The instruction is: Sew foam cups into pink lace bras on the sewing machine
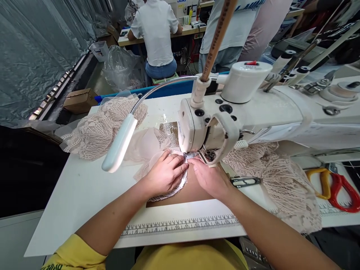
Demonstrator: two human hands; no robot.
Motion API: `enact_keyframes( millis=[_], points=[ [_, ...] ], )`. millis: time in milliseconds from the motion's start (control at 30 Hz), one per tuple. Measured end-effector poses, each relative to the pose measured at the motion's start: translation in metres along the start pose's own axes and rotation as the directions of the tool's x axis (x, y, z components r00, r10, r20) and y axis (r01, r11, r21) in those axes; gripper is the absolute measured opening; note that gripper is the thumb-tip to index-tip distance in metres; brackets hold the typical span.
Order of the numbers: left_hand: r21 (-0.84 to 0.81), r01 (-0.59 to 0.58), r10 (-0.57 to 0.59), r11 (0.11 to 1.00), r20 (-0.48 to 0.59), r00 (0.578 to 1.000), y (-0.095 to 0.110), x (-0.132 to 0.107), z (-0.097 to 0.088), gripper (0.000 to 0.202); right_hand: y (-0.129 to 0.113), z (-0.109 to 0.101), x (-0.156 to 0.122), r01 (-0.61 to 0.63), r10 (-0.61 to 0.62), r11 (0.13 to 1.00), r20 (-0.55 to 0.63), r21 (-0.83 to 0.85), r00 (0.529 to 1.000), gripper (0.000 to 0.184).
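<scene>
Left hand (165, 174) palm-down, loosely spread on curved pale fabric (176, 190); right hand (210, 177) by metal presser foot (191, 154), pinch unclear. Crinkly lace pile (94, 131), bench (81, 191) far-left corner.

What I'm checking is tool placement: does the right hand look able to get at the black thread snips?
Probably yes: the black thread snips lie mostly uncovered near the right hand, though it is busy at the presser foot.

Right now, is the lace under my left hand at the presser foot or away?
At it: the lace under your left hand runs up to the presser foot. Clamped or not, cannot tell.
</scene>
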State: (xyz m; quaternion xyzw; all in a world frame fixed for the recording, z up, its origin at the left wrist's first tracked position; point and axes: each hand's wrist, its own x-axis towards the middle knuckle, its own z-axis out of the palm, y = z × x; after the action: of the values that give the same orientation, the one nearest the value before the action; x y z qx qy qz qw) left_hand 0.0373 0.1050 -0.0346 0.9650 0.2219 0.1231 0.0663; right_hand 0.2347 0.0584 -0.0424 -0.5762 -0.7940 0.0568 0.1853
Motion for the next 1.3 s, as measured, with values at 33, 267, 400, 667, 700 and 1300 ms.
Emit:
enact_keyframes(
  millis=[33, 267, 400, 667, 700, 1300],
  points=[
    [0.000, 0.000, 0.000, 1.000, -0.004, 1.000, 0.000, 0.000, 0.000, 0.035, 0.000, 0.000, 0.000, 0.018, -0.018, 1.000, 0.000, 0.010, 1.000, 0.035],
    [-0.033, -0.009, 0.007, 0.999, -0.056, 0.998, -0.001, -0.003, 0.004, 0.034, -0.002, 0.002, -0.003, 0.050, -0.049, 0.998, 0.044, -0.042, 0.998, 0.037],
    [-0.026, -0.004, 0.002, 1.000, -0.067, 0.998, -0.002, -0.003, 0.005, 0.035, -0.003, 0.007, -0.005, 0.025, -0.022, 0.997, 0.051, -0.071, 0.998, 0.035],
    [-0.022, 0.011, -0.013, 1.000, -0.067, 0.998, -0.003, -0.002, 0.008, 0.036, -0.004, 0.008, -0.004, 0.046, -0.043, 0.991, 0.025, -0.127, 0.999, 0.033],
    [-0.026, 0.011, -0.012, 1.000, -0.068, 0.998, -0.004, -0.002, 0.008, 0.036, -0.004, 0.007, -0.004, 0.045, -0.042, 0.990, 0.027, -0.131, 0.999, 0.033],
    [-0.053, -0.007, 0.001, 0.999, -0.110, 0.994, -0.014, 0.003, 0.008, 0.029, -0.002, 0.008, -0.006, 0.047, -0.043, 0.997, 0.057, -0.066, 0.997, 0.036]
  ],
)
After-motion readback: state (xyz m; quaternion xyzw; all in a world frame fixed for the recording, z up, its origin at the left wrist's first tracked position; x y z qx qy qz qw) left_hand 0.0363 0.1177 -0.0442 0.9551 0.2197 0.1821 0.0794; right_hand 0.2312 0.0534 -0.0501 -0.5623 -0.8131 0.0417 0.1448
